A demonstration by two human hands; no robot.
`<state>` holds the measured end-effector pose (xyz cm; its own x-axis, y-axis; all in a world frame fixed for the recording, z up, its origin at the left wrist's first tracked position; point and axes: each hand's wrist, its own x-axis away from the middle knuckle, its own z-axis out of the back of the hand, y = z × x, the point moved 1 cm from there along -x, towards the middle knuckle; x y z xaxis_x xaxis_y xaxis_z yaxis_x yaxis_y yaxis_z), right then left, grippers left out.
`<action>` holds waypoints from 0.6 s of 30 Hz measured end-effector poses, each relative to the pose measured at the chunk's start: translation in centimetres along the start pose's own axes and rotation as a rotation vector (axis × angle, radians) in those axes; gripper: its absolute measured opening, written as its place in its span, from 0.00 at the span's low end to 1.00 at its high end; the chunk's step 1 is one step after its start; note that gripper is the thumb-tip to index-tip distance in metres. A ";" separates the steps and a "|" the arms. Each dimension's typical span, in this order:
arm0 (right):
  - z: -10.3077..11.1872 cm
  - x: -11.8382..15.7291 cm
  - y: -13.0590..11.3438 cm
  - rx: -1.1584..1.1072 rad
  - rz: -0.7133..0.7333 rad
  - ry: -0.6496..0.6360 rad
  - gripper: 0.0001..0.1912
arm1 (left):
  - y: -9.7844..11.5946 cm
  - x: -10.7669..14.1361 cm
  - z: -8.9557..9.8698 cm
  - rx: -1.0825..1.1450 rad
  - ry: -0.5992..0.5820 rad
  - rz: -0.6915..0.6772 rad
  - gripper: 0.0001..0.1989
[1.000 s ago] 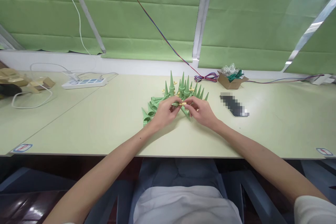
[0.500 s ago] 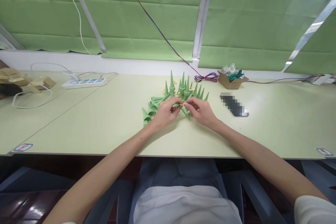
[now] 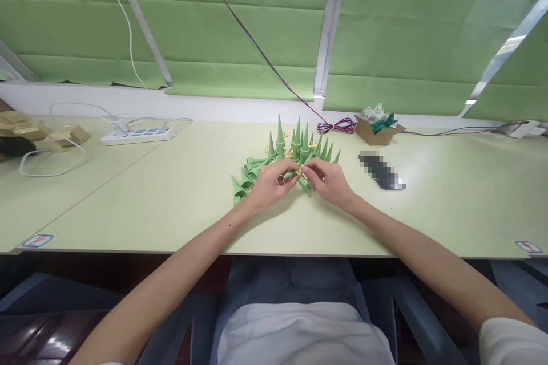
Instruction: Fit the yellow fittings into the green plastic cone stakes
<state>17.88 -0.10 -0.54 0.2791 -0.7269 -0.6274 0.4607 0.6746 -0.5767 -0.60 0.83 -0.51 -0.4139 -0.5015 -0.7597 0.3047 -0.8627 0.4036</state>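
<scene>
Fingertips of both hands meet at a small yellow piece in front of the green cones. My left hand is closed in a pinch at the piece's left side. From the right, my right hand pinches the same piece. Behind them several green cones stand upright, with small yellow pieces among them. More green cones lie on their sides left of my left hand. Part of a green cone shows beneath the fingertips; whether it is held is unclear.
On the pale table, a dark pixelated object lies to the right. Behind it are a small cardboard box and coiled red-blue wire. A power strip and cardboard pieces sit at left.
My left fingertips have shifted slightly right, closer to my right fingertips. The green part between my left fingers shows less than before. The cones on the table have not moved.
</scene>
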 end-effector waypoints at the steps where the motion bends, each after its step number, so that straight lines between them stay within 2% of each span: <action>1: 0.0 0.0 0.0 0.000 0.000 0.005 0.15 | 0.0 0.0 0.0 0.000 -0.002 -0.012 0.03; 13: 0.0 0.1 0.0 0.020 0.012 -0.004 0.15 | 0.2 0.1 0.2 -0.028 0.012 -0.078 0.06; 18: 0.0 0.1 0.0 0.031 0.017 -0.014 0.16 | 0.3 0.1 0.2 -0.034 -0.001 -0.064 0.07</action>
<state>17.91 -0.14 -0.59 0.2984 -0.7173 -0.6296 0.4820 0.6826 -0.5493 -0.73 0.46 -0.36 -0.4345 -0.4457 -0.7827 0.3070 -0.8902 0.3365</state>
